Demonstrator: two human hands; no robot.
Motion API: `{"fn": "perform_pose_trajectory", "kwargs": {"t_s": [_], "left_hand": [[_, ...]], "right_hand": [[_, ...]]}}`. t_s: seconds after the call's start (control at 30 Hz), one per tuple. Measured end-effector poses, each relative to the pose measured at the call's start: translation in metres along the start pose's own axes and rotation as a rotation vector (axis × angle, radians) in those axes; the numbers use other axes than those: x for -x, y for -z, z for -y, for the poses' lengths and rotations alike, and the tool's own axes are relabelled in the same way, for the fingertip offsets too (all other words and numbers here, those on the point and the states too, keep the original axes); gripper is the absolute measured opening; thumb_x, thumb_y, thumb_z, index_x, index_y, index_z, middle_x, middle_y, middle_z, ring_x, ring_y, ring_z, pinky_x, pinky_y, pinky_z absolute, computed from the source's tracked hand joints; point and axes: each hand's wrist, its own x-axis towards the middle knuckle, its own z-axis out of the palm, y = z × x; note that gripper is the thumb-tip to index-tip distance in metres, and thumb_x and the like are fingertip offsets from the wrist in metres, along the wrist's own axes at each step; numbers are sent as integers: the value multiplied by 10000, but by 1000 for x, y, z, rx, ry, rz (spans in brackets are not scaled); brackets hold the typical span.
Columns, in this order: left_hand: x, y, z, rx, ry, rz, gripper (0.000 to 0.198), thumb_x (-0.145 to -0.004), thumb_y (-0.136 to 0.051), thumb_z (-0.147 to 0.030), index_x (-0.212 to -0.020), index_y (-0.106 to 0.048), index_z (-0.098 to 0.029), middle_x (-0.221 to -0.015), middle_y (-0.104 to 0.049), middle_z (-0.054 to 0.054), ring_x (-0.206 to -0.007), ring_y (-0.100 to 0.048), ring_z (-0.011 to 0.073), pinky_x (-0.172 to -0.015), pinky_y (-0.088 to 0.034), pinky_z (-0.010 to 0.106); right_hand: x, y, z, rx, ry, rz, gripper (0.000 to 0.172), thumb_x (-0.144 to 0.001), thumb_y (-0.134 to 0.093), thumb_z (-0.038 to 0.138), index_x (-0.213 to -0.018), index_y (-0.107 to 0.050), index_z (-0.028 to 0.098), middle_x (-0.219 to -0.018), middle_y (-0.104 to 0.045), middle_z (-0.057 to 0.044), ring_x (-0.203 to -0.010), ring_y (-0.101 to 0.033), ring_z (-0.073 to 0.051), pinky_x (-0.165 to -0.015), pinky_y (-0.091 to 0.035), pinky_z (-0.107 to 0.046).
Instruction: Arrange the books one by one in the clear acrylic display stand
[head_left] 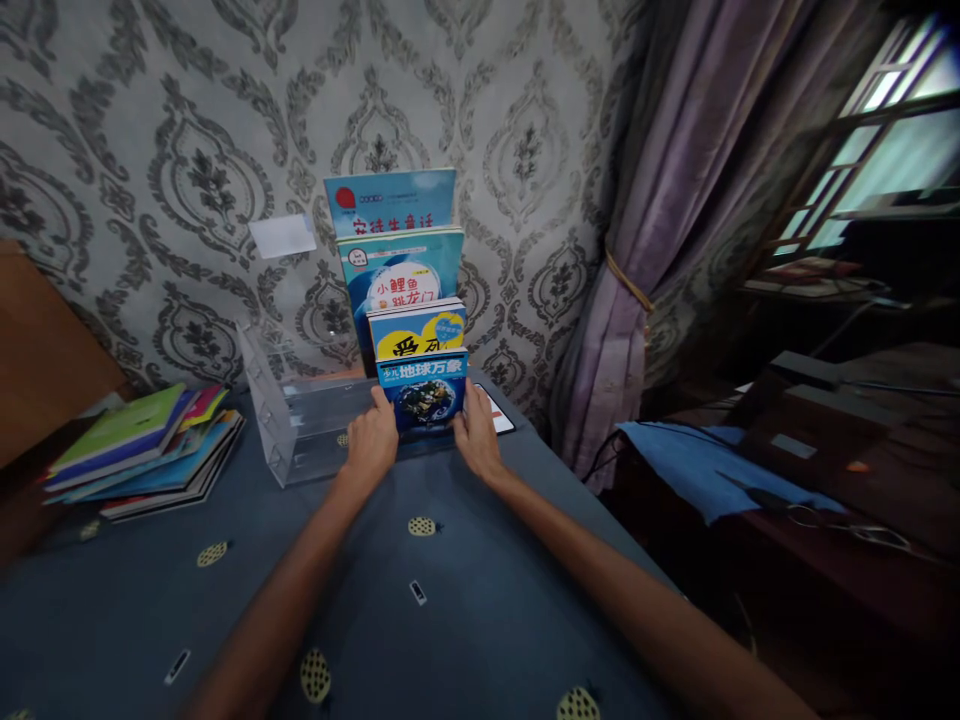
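Note:
A small dark-blue book (426,400) with an Earth picture on its cover stands upright at the front of a clear plastic tiered rack (264,420). My left hand (373,437) is closed at its left edge, and my right hand (478,432) grips the right edge. Behind it, in rising steps, stand a blue-and-yellow book (386,328), a teal book with a white oval (360,275) and a taller blue book (397,190). All of them are at the rack's right part; its left part shows bare clear shelves. The Earth book's lower edge is hard to make out.
A pile of books (135,440) lies left of the rack on the dark blue cloth (480,590) with pineapple prints. A light-screened device (504,415) lies partly behind my right hand. A purple curtain (675,200) hangs right of the table; blue fabric (675,460) lies beyond.

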Motion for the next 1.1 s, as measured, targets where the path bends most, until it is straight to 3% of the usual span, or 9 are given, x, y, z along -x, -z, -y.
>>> {"fn": "perform_pose_trajectory", "kwargs": {"t_s": [0.3, 0.57, 0.93, 1.1], "left_hand": [[7, 3, 4, 18, 5, 3, 392, -1060, -281, -290, -1356, -443, -89, -968, -750, 201, -937, -747, 323, -793, -548, 408], [12, 3, 7, 40, 8, -3, 498, -1062, -294, -313, -1495, -299, -68, -981, -753, 196, -931, -747, 316, -790, -549, 402], [18, 6, 10, 68, 6, 28, 547, -1068, -319, -332, -1555, -206, -110, -1032, -754, 177, -986, -740, 283, -822, -535, 363], [30, 6, 17, 108, -67, 47, 575, -1068, -312, -348, -1563, -156, -101, -1149, -720, 198, -1064, -705, 283, -859, -521, 374]], "right_hand": [[5, -3, -9, -29, 33, -42, 673, -924, -384, 176, -1584, -250, 182, -1483, -467, -169, -1396, -425, -310, -1184, -324, -619], [12, -3, -10, -13, 33, -48, 667, -942, -403, 236, -1583, -235, 168, -1547, -404, -174, -1440, -383, -314, -1187, -321, -609], [17, 10, -3, -32, 0, -21, 668, -918, -430, 311, -1553, -280, 165, -1540, -411, -182, -1423, -402, -330, -1149, -383, -598], [20, 22, 7, 19, 32, 14, 650, -913, -445, 319, -1531, -316, 163, -1491, -462, -185, -1387, -456, -338, -1137, -408, -581]]}}
